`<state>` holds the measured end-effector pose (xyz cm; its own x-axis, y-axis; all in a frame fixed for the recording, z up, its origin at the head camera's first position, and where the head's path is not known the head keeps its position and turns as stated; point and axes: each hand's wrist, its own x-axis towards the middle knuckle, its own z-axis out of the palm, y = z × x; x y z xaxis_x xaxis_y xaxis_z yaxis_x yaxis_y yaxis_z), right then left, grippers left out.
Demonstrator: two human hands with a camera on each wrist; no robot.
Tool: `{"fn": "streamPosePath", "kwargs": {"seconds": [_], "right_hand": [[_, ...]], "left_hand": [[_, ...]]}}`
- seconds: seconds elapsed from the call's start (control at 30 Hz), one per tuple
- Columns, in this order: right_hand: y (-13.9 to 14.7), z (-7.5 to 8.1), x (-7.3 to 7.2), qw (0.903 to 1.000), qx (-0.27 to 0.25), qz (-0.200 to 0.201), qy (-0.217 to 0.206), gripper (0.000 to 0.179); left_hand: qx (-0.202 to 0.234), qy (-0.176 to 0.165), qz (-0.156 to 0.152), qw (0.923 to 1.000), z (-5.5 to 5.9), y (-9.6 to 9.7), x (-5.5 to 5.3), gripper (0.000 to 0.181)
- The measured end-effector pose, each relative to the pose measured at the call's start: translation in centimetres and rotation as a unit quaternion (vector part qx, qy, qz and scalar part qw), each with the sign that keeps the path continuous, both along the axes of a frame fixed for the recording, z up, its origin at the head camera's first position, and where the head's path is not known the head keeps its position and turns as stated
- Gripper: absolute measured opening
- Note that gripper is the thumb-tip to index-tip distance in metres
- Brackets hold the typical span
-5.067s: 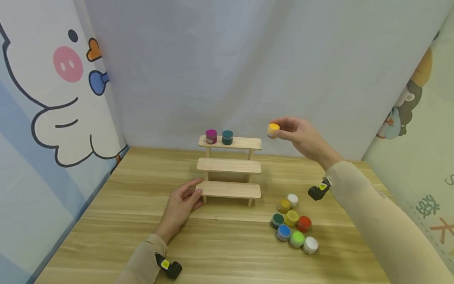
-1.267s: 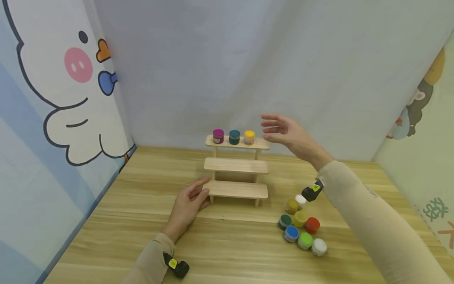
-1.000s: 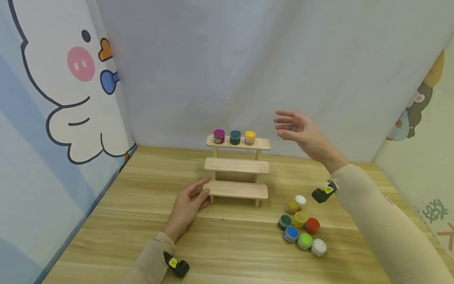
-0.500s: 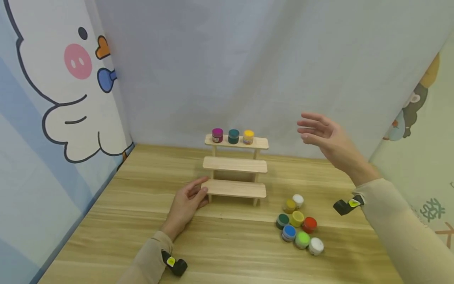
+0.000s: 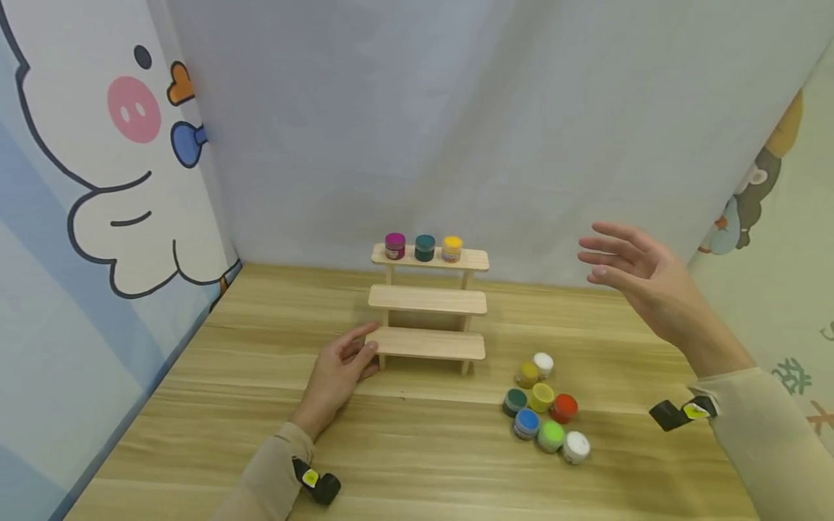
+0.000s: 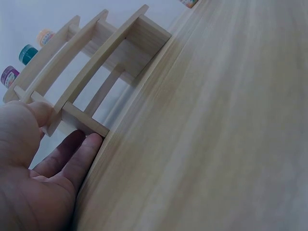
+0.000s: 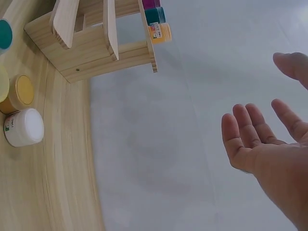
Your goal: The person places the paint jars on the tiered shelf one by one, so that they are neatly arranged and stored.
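Note:
A three-step wooden display rack (image 5: 426, 299) stands on the table. Three small paint jars line its top step: a magenta jar (image 5: 394, 247), a teal jar (image 5: 425, 248) and an orange-yellow jar (image 5: 452, 249). My left hand (image 5: 335, 376) holds the left end of the bottom step; in the left wrist view the thumb lies at the board and two fingertips (image 6: 91, 140) meet the side panel low down by the tabletop. Off to the right, my right hand (image 5: 645, 282) is raised in the air with fingers spread and nothing in them.
Several more paint jars cluster on the table right of the rack, among them a red jar (image 5: 564, 408), a blue jar (image 5: 526, 423), a light green jar (image 5: 551, 435) and a white jar (image 5: 576, 447). A grey cloth backdrop (image 5: 456, 130) hangs behind the table.
The orange-yellow jar, earlier in my right hand, now sits on the top step beside the teal one. My right hand has let go and moved away right. The left hand stays at the rack.

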<state>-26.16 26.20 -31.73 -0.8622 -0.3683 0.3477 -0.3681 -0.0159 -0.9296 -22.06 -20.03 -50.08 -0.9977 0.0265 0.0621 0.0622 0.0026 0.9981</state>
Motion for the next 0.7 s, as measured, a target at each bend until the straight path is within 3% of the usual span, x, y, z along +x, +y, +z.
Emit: {"fn": "streamPosePath", "kwargs": {"seconds": [0.37, 0.7], "right_hand": [[1.8, -3.2, 2.1, 0.9974, 0.057, -0.032, -0.031, 0.059], [2.5, -6.8, 3.4, 0.9981, 0.05, -0.004, -0.035, 0.052]], "left_hand": [[-0.002, 0.001, 0.002, 1.0, 0.2, 0.2, -0.1, 0.045], [-0.002, -0.003, 0.005, 1.0, 0.1, 0.1, -0.1, 0.045]]}}
